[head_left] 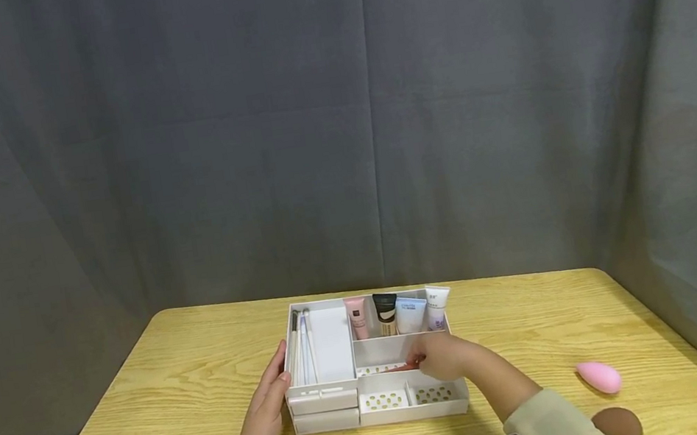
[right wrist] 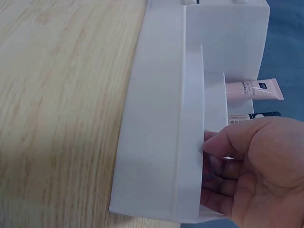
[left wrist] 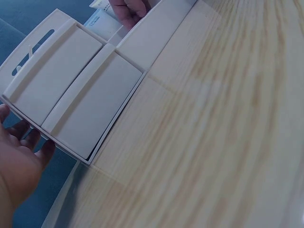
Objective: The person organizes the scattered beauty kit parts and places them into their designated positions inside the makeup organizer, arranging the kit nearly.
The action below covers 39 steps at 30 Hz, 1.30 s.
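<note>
A white desk organizer (head_left: 412, 413) stands on the wooden table. My left hand (head_left: 268, 414) rests against its left side, beside two stacked drawers (left wrist: 92, 97). Over the organizer's middle right compartment, my right hand (head_left: 441, 354) pinches a thin red item (head_left: 402, 368); its kind cannot be made out, as the fingers cover part of it. Behind that hand, a pink tube (head_left: 357, 318), a black-capped tube (head_left: 387, 314), a light blue tube (head_left: 411, 315) and a white tube (head_left: 438, 307) stand in the back compartment. Slim makeup brushes (head_left: 304, 346) lie in the left tray.
To the right on the table lie a pink makeup sponge (head_left: 600, 377) and a brown rounded item (head_left: 618, 425), partly behind the right sleeve (head_left: 555, 426). Grey curtains (head_left: 368, 118) hang behind and beside the table (head_left: 195, 365).
</note>
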### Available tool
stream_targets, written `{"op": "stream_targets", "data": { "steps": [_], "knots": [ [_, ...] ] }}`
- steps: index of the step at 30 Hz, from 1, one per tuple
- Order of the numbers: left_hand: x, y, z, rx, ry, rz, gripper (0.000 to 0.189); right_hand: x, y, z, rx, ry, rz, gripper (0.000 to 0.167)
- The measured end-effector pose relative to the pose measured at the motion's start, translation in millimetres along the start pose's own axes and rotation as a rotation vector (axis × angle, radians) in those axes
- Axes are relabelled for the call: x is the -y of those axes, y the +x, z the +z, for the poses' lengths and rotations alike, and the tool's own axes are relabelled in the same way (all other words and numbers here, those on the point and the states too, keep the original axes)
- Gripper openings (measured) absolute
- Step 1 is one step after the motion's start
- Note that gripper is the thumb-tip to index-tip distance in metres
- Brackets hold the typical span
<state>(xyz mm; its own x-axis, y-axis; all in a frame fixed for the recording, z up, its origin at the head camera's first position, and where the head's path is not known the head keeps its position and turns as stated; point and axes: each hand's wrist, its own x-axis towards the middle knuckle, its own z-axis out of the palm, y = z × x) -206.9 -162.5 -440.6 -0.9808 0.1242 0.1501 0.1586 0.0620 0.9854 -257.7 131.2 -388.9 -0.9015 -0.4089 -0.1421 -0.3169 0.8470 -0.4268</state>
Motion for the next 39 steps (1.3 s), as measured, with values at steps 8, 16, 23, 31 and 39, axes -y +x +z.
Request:
{"op": "stream_targets", "data": {
  "steps": [8, 16, 23, 31, 39],
  "knots": [
    [0.3, -0.3, 0.3, -0.003, 0.002, -0.002, 0.058, 5, -1.8, 3, 0.062, -0.126, 0.030, 0.028],
    [1.7, 0.0, 0.8, -0.006, 0.000, -0.008, 0.058, 3, -4.8, 4, 0.066, -0.057, 0.022, 0.035],
    [1.5, 0.1, -0.3, -0.006, 0.002, -0.007, 0.058, -8, -8.9, -2, -0.024, 0.070, -0.093, 0.030],
    [2.1, -0.2, -1.1, -0.003, -0.003, 0.002, 0.059, -13, -24.5, -17, -0.083, 0.161, -0.083, 0.027],
    [1.4, -1.0, 0.1, -0.005, -0.013, 0.007, 0.058, -27, -43.8, -30, -0.148, 0.199, -0.093, 0.024]
  ]
}}
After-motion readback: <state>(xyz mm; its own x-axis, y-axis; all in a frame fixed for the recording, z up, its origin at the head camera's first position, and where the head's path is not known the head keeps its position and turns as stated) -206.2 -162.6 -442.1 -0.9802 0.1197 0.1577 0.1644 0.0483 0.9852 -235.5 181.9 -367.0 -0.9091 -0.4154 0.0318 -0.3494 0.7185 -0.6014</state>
